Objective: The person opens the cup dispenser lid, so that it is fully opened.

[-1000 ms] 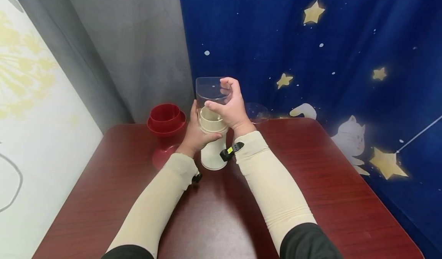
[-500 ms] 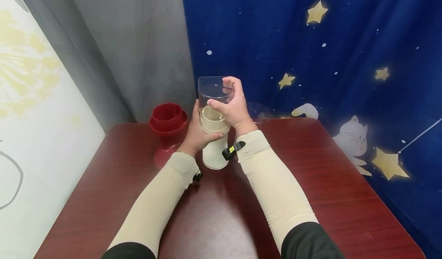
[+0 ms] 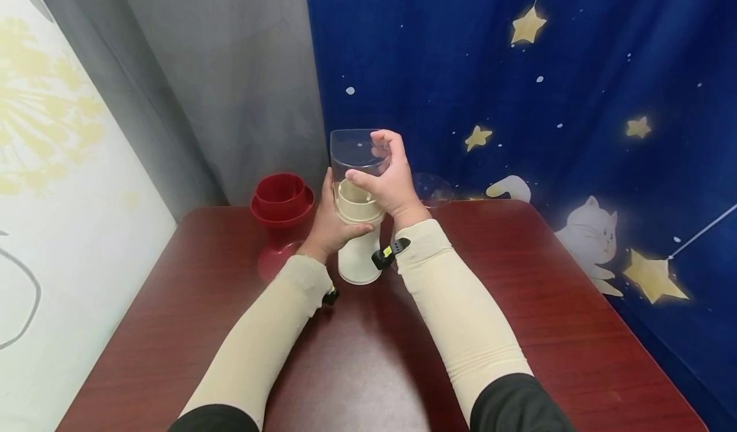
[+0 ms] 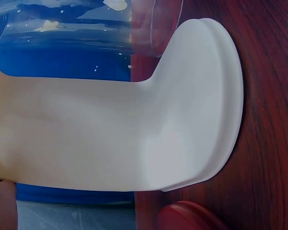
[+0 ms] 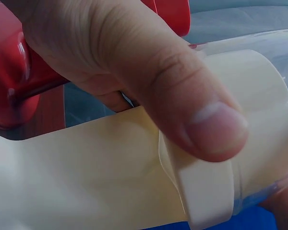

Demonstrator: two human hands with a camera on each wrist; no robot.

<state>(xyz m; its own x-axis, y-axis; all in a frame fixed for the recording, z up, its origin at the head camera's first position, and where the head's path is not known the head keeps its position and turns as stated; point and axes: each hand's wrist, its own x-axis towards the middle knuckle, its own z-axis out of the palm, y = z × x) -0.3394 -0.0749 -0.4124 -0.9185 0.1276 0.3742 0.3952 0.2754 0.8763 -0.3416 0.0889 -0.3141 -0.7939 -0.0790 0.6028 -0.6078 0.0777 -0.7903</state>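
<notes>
A cream plastic stand (image 3: 359, 262) rises upright from the table, with a ring-shaped collar (image 3: 358, 210) at its top. My left hand (image 3: 332, 226) grips the stand just under that collar; its thumb (image 5: 216, 129) lies across the collar in the right wrist view. A clear plastic container (image 3: 348, 149) with one flattened side is seated around the collar. My right hand (image 3: 393, 181) holds this container from the right, thumb in front and fingers curled at the far side. The stand's wide base (image 4: 197, 105) fills much of the left wrist view.
To the left stands a red plastic stand (image 3: 280, 211) of similar shape, with a cup-like top. Another clear container (image 3: 433, 190) is behind my right hand near the table's back edge. The dark red wooden table (image 3: 518, 291) meets a blue star-patterned curtain (image 3: 426, 54).
Both hands keep their hold on the stand and the clear container, with almost no movement. The head view has shifted slightly.
</notes>
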